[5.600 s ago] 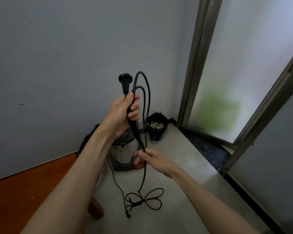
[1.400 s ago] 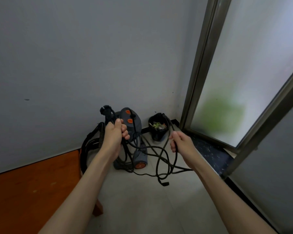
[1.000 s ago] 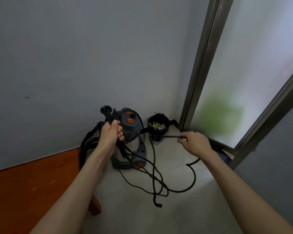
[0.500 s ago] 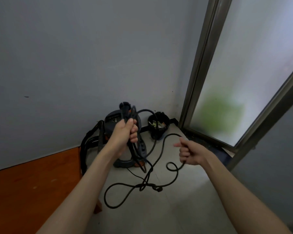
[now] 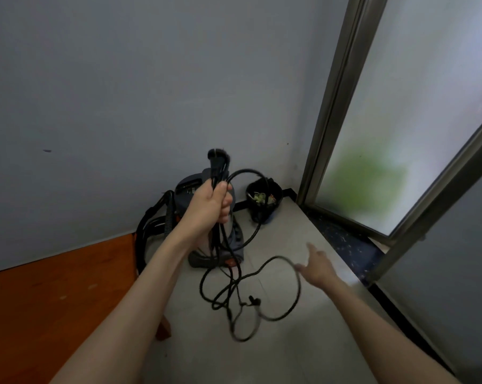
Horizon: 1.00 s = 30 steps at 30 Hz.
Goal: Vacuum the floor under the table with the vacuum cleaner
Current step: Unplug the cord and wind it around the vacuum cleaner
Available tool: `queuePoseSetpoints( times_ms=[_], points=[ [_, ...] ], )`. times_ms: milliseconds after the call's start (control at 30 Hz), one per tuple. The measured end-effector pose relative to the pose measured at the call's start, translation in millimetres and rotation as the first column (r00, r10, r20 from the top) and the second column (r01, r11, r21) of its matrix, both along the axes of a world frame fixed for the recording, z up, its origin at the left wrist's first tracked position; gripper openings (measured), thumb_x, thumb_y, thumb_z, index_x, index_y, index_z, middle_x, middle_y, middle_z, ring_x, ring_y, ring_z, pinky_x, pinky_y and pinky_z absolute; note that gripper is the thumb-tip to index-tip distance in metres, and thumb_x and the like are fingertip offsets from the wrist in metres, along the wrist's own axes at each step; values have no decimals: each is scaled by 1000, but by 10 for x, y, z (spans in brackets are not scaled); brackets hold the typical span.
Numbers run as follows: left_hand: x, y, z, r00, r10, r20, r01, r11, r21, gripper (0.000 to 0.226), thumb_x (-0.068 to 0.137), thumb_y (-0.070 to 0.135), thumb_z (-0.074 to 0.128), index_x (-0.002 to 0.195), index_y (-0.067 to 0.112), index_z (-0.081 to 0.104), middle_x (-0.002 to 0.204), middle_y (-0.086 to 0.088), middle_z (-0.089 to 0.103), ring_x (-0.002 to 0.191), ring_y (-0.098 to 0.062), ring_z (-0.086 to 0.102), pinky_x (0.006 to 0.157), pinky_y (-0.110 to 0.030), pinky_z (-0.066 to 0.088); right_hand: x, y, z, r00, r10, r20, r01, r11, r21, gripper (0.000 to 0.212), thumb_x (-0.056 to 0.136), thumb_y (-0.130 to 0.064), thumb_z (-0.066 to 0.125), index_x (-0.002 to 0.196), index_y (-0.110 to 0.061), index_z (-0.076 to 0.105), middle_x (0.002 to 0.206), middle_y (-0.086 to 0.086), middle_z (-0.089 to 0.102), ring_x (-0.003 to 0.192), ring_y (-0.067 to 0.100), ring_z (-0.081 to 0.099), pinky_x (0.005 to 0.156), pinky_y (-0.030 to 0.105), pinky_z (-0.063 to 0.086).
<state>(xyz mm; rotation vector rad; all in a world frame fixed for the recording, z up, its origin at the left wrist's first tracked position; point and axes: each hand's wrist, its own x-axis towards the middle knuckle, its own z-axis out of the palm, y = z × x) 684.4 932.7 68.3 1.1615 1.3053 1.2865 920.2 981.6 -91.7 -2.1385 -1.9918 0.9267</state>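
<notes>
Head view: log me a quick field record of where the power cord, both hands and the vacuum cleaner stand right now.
left hand: raised, gripping a bunch of the black power cord just below its plug
right hand: fingers spread, holding nothing, beside a hanging cord loop
cord: tangled loops dangle from the left hand
grey canister vacuum cleaner: on the pale tiled floor near the wall corner, behind the left hand
black bin: in the corner
orange wooden table: lower left
vacuuming: not yet begun

Left hand (image 5: 210, 205) raised, fingers curled tight; right hand (image 5: 316, 266) lower, fingers loosely extended.
</notes>
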Motion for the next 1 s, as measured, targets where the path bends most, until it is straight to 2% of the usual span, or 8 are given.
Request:
queuePoseSetpoints(
  times_ms=[133, 233, 367, 500, 633, 767, 900, 1000],
  points=[
    [73, 31, 199, 993, -66, 97, 62, 997, 51, 25, 104, 17, 26, 85, 13, 43, 56, 7, 36, 40, -2, 27, 41, -15, 24, -708, -349, 83, 835, 529, -151, -533, 846, 10, 82, 91, -24, 63, 154, -21, 11, 160, 0, 11, 147, 19, 7, 116, 27, 8],
    [58, 17, 309, 986, -86, 143, 75, 994, 85, 25, 104, 18, 27, 86, 13, 43, 55, 8, 37, 41, -2, 28, 41, -14, 26, -1162, -540, 78, 702, 693, -161, -695, 717, 52, 76, 92, -24, 62, 153, -16, 18, 160, 3, 13, 148, 19, 5, 117, 27, 8],
    [-68, -17, 493, 974, -73, 216, 44, 990, 136, 26, 104, 17, 26, 84, 12, 41, 50, 10, 37, 39, -1, 27, 39, -13, 23, -1444, -573, 90, 724, 638, -264, -630, 766, 124, 52, 97, -15, 52, 146, -10, 33, 151, 9, 35, 140, 23, 29, 109, 23, 22],
    [-278, -58, 557, 976, 4, 219, -39, 987, 159, 25, 104, 17, 26, 84, 13, 41, 50, 9, 36, 38, -1, 27, 39, -13, 23, -1488, -445, 129, 751, 542, -377, -533, 835, 138, 37, 99, -12, 47, 135, -8, 44, 133, 13, 54, 126, 29, 48, 103, 33, 39],
    [-436, -65, 455, 977, 93, 191, -117, 986, 118, 25, 104, 18, 27, 85, 13, 43, 52, 8, 36, 40, -2, 28, 40, -14, 23, -1391, -322, 174, 697, 638, -327, -598, 769, 227, 45, 98, -16, 50, 142, -18, 43, 132, 8, 58, 122, 24, 53, 100, 33, 44],
    [-428, -54, 341, 984, 67, 166, -83, 992, 93, 26, 104, 18, 26, 85, 13, 43, 51, 10, 39, 39, -2, 28, 40, -14, 23, -1326, -252, 202, 671, 709, -216, -661, 705, 258, 26, 99, -25, 49, 120, -17, 62, 107, 5, 69, 99, 20, 62, 76, 25, 44],
    [-389, -88, 161, 997, 66, -42, -64, 996, 56, 26, 104, 18, 27, 84, 16, 43, 58, 5, 39, 43, -4, 29, 41, -15, 26, -1318, -203, 258, 759, 493, -425, -471, 867, 166, 35, 96, -35, 55, 75, -11, 71, 73, -12, 68, 67, -2, 60, 65, 26, 47],
    [-455, -112, -58, 959, 144, -246, -140, 990, 32, 24, 103, 20, 29, 85, 18, 45, 63, 4, 41, 46, -5, 33, 45, -19, 31, -1270, -140, 285, 805, 339, -487, -342, 936, 86, 43, 96, -41, 52, 83, -4, 69, 77, 6, 68, 72, 18, 64, 65, 35, 49]
  ],
)
